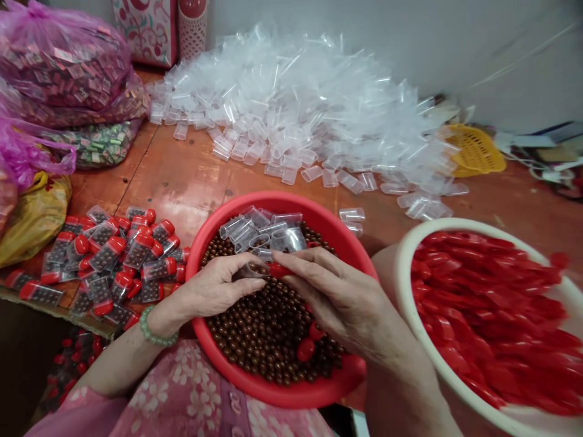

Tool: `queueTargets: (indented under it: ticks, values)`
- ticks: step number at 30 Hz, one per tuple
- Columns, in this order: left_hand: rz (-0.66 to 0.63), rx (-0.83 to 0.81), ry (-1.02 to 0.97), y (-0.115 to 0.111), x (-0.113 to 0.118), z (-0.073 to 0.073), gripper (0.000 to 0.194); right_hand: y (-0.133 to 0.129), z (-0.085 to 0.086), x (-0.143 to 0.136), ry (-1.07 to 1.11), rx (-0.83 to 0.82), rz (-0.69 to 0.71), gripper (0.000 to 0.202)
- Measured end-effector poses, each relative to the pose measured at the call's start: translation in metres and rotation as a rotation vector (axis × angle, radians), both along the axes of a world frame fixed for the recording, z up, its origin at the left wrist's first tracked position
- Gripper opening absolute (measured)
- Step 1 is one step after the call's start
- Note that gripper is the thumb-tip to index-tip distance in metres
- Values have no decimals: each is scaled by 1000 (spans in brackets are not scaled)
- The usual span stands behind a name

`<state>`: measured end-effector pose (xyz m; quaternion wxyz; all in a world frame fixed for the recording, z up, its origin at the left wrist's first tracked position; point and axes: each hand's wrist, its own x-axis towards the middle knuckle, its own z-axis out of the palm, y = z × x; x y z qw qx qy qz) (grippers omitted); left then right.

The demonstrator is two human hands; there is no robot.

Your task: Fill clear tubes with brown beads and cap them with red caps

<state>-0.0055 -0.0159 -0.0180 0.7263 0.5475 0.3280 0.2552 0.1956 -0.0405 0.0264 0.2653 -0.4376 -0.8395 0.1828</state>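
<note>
My left hand (218,284) pinches a clear plastic tube (249,271) with some brown beads inside, held over the red basin (291,397). At the tube's right end, my right hand (337,294) grips a red cap (279,269) between thumb and fingers. Cap and tube meet or nearly meet; the fingers partly hide the joint. Beneath both hands the basin holds many shiny brown beads (259,328). Several empty clear tubes (243,233) lie on the beads at the far side. A few loose red caps (306,349) rest below my right hand.
A white basin (401,267) of red caps (483,315) stands at right. Filled, red-capped tubes (113,255) are piled at left. Behind lies a large heap of clear tubes (300,103), with a yellow basket (478,149) beside it. Stuffed plastic bags (64,67) stand back left.
</note>
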Motion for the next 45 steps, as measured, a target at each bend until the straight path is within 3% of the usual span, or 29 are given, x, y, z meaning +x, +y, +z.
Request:
queueTargets:
  ticks: [4, 7, 12, 18, 26, 29, 32, 36, 41, 45]
  values:
    - [0, 22, 25, 1, 0, 2, 18, -3, 6, 11, -81, -11, -58, 36]
    - [7, 20, 42, 1, 0, 2, 19, -1, 5, 7, 39, -3, -122, 37]
    - [4, -18, -59, 1, 0, 2, 25, 3, -6, -19, 318, -91, -182, 34]
    - [9, -28, -75, 2, 0, 0, 30, 4, -23, -34, 387, -104, -156, 34]
    - [13, -52, -43, 0, 0, -2, 23, 4, -25, -31, 289, -69, -169, 29]
    - [-5, -83, -38, -1, -1, -3, 20, 6, -23, -29, 228, -63, -106, 32]
    - [-6, -75, -68, -1, -2, -4, 25, 5, -23, -28, 124, -35, -17, 48]
    - [-25, -176, -103, 0, -3, -5, 34, 2, -30, -34, -22, 5, 2, 92]
    - [24, -241, -151, 0, 0, -6, 42, 1, -38, -44, -104, 216, -65, 67]
    - [53, -325, -217, -2, 1, -5, 52, 5, -38, -47, -171, 358, -28, 69]
